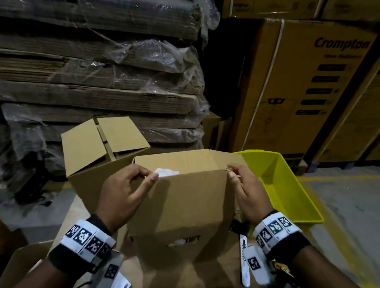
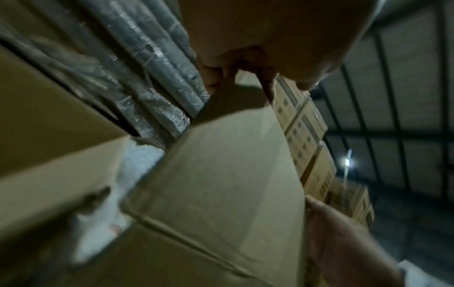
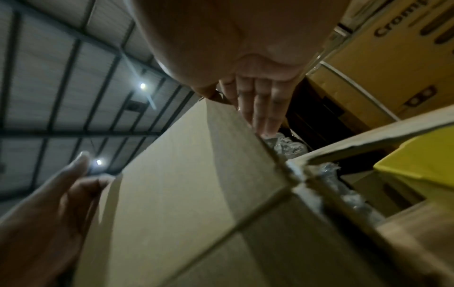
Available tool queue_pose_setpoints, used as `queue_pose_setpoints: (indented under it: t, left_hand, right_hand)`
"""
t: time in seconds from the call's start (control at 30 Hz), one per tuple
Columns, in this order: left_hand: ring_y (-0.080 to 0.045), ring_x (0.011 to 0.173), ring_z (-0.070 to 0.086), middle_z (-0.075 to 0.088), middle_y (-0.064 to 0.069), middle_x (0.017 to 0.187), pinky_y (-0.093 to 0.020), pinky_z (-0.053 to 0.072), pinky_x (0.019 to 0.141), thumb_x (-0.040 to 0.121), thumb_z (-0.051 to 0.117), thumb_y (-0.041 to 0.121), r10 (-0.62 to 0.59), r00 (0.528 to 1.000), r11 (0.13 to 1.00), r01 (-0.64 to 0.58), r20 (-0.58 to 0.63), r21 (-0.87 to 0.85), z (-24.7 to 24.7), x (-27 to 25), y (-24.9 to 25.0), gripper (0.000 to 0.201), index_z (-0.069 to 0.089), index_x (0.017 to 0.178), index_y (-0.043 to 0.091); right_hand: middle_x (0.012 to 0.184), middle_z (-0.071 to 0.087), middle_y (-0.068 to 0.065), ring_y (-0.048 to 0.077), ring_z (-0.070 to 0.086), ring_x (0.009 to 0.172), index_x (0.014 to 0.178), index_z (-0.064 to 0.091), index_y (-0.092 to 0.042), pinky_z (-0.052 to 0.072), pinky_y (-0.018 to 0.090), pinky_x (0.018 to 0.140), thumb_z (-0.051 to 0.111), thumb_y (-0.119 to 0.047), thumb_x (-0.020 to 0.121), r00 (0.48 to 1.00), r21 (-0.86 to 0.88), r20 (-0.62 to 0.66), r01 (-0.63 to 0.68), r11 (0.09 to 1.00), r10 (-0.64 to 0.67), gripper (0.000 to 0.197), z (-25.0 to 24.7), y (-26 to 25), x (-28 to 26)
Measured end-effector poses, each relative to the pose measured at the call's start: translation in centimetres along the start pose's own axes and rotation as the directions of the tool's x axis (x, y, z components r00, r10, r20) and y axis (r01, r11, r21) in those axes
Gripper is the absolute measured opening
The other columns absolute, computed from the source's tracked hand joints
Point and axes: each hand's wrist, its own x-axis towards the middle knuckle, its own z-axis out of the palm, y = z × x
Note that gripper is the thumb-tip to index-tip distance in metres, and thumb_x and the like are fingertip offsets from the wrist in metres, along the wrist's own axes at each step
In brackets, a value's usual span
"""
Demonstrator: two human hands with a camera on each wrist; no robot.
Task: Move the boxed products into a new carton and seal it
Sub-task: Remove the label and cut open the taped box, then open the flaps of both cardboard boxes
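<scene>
A brown carton [image 1: 184, 203] stands upright on flat cardboard in front of me, with a white label on top and a hand-hole low on its front. My left hand [image 1: 147, 174] grips its top left edge, fingers curled over the rim and thumb on the front face. My right hand [image 1: 231, 170] pinches the top right corner between thumb and fingers. The left wrist view shows the carton [image 2: 221, 174] under my left fingers [image 2: 245, 64]. In the right wrist view, straight right fingers [image 3: 260, 101] lie along the carton's [image 3: 184, 174] edge. The carton's contents are hidden.
A second carton [image 1: 102, 147] with raised flaps stands just behind on the left. A yellow plastic bin [image 1: 286, 186] sits close on the right. Wrapped stacks of flat cardboard [image 1: 85, 71] and tall printed boxes [image 1: 311, 87] wall off the back. A white tool [image 1: 245, 263] lies by my right wrist.
</scene>
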Motion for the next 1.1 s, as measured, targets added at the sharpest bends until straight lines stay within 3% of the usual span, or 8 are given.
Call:
queue_pose_setpoints:
  t: [0.13,0.3,0.37,0.43,0.6,0.77,0.9,1.1]
  left_hand:
    - [-0.024,0.080,0.069,0.074,-0.009,0.082,-0.035,0.052,0.075,0.094,0.025,0.066,-0.227,0.967,0.818,0.253,0.114,-0.517,-1.9,-2.3,1.9,0.075,0.073,0.076,0.011]
    - [-0.036,0.065,0.066,0.068,-0.025,0.072,-0.032,0.053,0.053,0.099,0.034,0.060,-0.379,0.748,0.587,0.650,0.545,-0.483,-2.8,-4.4,1.3,0.073,0.073,0.069,0.005]
    - [-0.024,0.077,0.071,0.074,-0.008,0.085,-0.025,0.055,0.061,0.096,0.060,0.037,-0.255,0.783,0.806,0.496,0.567,-0.323,-2.3,-5.3,0.3,0.027,0.076,0.087,0.016]
    - [-0.008,0.090,0.067,0.070,0.014,0.100,-0.019,0.053,0.072,0.078,0.080,0.045,-0.132,0.810,0.967,0.231,0.572,-0.103,-1.6,-6.5,-0.8,0.035,0.069,0.108,0.031]
    - [0.007,0.091,0.052,0.053,0.027,0.115,-0.009,0.041,0.079,0.075,0.077,0.055,-0.031,0.836,0.984,-0.070,0.548,0.162,0.4,-7.1,-1.4,0.051,0.055,0.120,0.045]
    - [0.006,0.095,0.053,0.053,0.026,0.113,-0.023,0.049,0.083,0.076,0.071,0.062,-0.075,0.814,0.976,-0.058,0.576,0.209,0.7,-6.6,-1.6,0.049,0.060,0.120,0.041]
    - [0.004,0.089,0.060,0.060,0.021,0.102,-0.025,0.052,0.081,0.074,0.052,0.081,-0.090,0.798,0.995,0.044,0.596,0.092,0.3,-5.5,-1.8,0.063,0.069,0.110,0.033]
    - [0.000,0.087,0.061,0.060,0.020,0.102,-0.026,0.054,0.073,0.079,0.078,0.046,-0.142,0.869,0.988,0.098,0.473,0.117,-1.7,-3.0,-1.9,0.041,0.063,0.116,0.034]
  right_hand:
    - [0.090,0.072,-0.002,0.010,0.066,0.090,0.091,0.071,-0.014,0.048,0.026,0.087,0.030,-0.037,0.103,0.988,0.485,0.113,-0.147,0.862,0.105,0.048,-1.6,-2.9,-1.3]
    - [0.080,0.069,0.028,0.037,0.068,0.085,0.063,0.068,0.005,0.051,0.041,0.081,0.045,-0.031,0.086,0.876,0.660,0.478,-0.407,0.632,0.065,0.048,-3.6,-2.7,-5.0]
    - [0.083,0.073,0.019,0.032,0.069,0.088,0.068,0.072,-0.002,0.054,0.038,0.082,0.058,-0.024,0.082,0.858,0.577,0.511,-0.304,0.758,-0.045,0.030,-3.3,-1.6,-6.3]
    - [0.086,0.074,0.000,0.016,0.069,0.086,0.078,0.074,-0.015,0.055,0.032,0.079,0.067,-0.022,0.081,0.855,0.388,0.506,-0.111,0.915,-0.111,0.011,-2.3,-0.7,-7.3]
    - [0.083,0.066,-0.015,-0.001,0.062,0.077,0.093,0.068,-0.034,0.045,0.014,0.066,0.064,-0.032,0.081,0.868,0.070,0.480,0.108,0.992,-0.128,0.012,0.2,-0.3,-6.6]
    - [0.101,0.061,-0.012,0.003,0.055,0.093,0.109,0.062,-0.029,0.048,0.026,0.082,0.069,-0.049,0.080,0.974,-0.166,0.208,0.129,0.978,-0.093,0.035,1.9,-2.4,-1.8]
    - [0.142,0.045,-0.003,0.020,0.041,0.130,0.138,0.042,-0.029,0.038,0.038,0.108,0.070,-0.071,0.064,0.916,-0.404,0.374,0.021,0.915,0.144,0.089,4.1,-4.1,1.2]
    - [0.156,0.018,0.004,0.032,0.023,0.142,0.146,0.014,-0.038,0.030,0.052,0.109,0.070,-0.076,0.055,0.860,-0.589,0.434,0.045,0.807,0.269,0.114,5.9,-5.0,2.1]
